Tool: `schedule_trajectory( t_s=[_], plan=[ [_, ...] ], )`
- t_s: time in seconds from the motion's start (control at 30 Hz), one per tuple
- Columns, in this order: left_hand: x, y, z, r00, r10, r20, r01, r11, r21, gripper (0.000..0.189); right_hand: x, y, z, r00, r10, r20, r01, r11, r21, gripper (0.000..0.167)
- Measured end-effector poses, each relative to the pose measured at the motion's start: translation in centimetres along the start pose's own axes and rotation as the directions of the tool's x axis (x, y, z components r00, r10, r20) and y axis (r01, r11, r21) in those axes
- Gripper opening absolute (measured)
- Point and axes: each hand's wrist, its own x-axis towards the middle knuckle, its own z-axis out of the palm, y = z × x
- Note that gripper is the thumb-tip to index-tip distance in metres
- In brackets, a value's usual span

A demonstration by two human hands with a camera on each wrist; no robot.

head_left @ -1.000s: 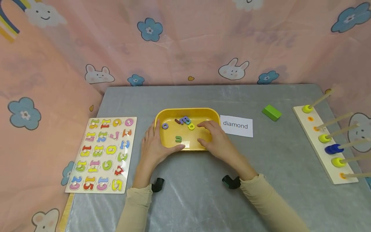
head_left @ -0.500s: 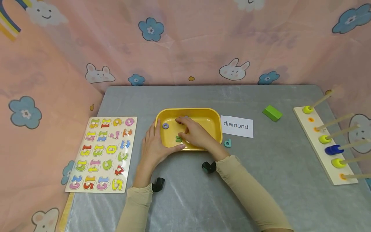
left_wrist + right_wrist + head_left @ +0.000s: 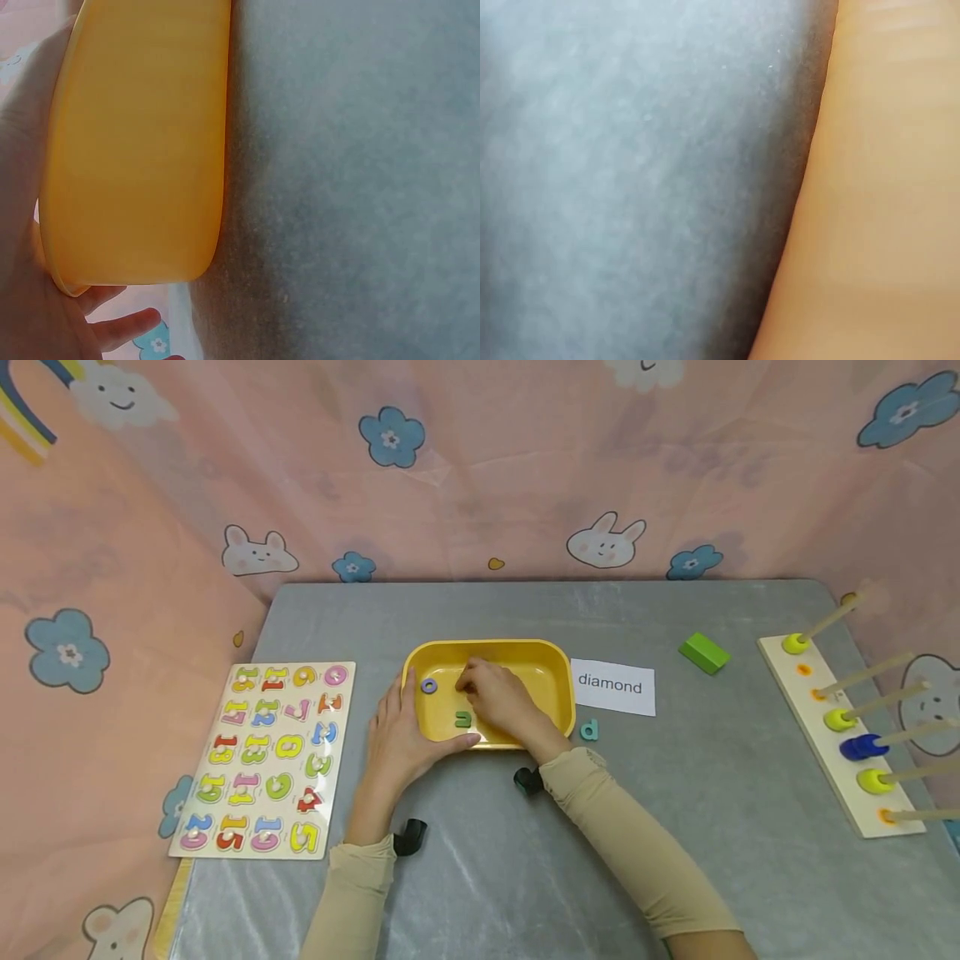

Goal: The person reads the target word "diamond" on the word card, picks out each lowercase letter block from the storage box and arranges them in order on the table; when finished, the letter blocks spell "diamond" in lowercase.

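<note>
My left hand (image 3: 401, 727) grips the left end of the yellow tray (image 3: 558, 652), its thumb along the front rim. The left wrist view shows the fingers around the tray's outer wall (image 3: 142, 150). Inside the tray, my right hand (image 3: 498, 697) reaches down with bunched fingertips; I cannot tell if a letter is between them. A purple letter o (image 3: 428, 686) and a green letter n (image 3: 462, 719) lie left of that hand, which hides the letters beneath it. A teal letter d (image 3: 589, 730) lies on the table outside the tray's front right corner.
A white card reading "diamond" (image 3: 612, 687) lies right of the tray, with a green block (image 3: 704, 652) beyond it. At left is a number puzzle board (image 3: 262, 760); at far right, a pegged board with rings (image 3: 843, 739). A pink curtain (image 3: 480, 485) hangs behind the table.
The right hand has moved from the tray's right side in over the cluster of letters, its fingers drawing together. The teal d has come into view on the table. The left hand stays put.
</note>
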Motion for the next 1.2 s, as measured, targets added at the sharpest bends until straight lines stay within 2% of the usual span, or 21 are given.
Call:
schedule_trajectory(
  t_s=[0.3, 0.4, 0.57, 0.73, 0.87, 1.0, 1.1, 1.2],
  plan=[
    [0.0, -0.1, 0.0, 1.000, 0.000, 0.000, 0.000, 1.000, -0.005, 0.144, -0.9, -0.3, -0.1, 1.000, -0.017, 0.007, 0.017, 0.997, -0.081, 0.020],
    [0.0, -0.1, 0.0, 1.000, 0.003, -0.004, -0.003, 1.000, -0.002, 0.144, -1.3, -0.3, -0.4, 1.000, -0.030, 0.008, 0.031, 0.997, -0.070, 0.023],
    [0.0, 0.0, 0.1, 1.000, 0.002, -0.007, -0.002, 1.000, -0.002, 0.144, -2.6, 0.0, -1.8, 0.999, -0.047, -0.025, 0.049, 0.997, 0.062, 0.022],
    [0.0, 0.0, 0.1, 1.000, -0.003, -0.003, 0.003, 1.000, -0.009, 0.144, -4.7, 1.0, -3.6, 0.991, -0.076, -0.110, 0.098, 0.973, 0.210, 0.016],
    [0.0, 0.0, 0.0, 1.000, -0.010, 0.001, 0.010, 1.000, -0.013, 0.143, -6.4, 2.2, -4.9, 0.965, -0.071, -0.252, 0.142, 0.950, 0.279, 0.014],
    [0.0, 0.0, 0.1, 1.000, -0.014, 0.000, 0.014, 1.000, -0.020, 0.143, -8.1, 4.0, -5.9, 0.918, -0.053, -0.393, 0.192, 0.927, 0.323, 0.017],
    [0.1, 0.0, 0.1, 1.000, -0.014, -0.001, 0.014, 1.000, -0.020, 0.142, -9.5, 5.5, -6.4, 0.885, -0.034, -0.464, 0.203, 0.925, 0.320, 0.017],
    [0.1, -0.1, 0.2, 1.000, -0.014, -0.002, 0.014, 1.000, -0.018, 0.143, -10.8, 6.9, -6.7, 0.867, 0.003, -0.497, 0.171, 0.937, 0.305, 0.020]
  ],
)
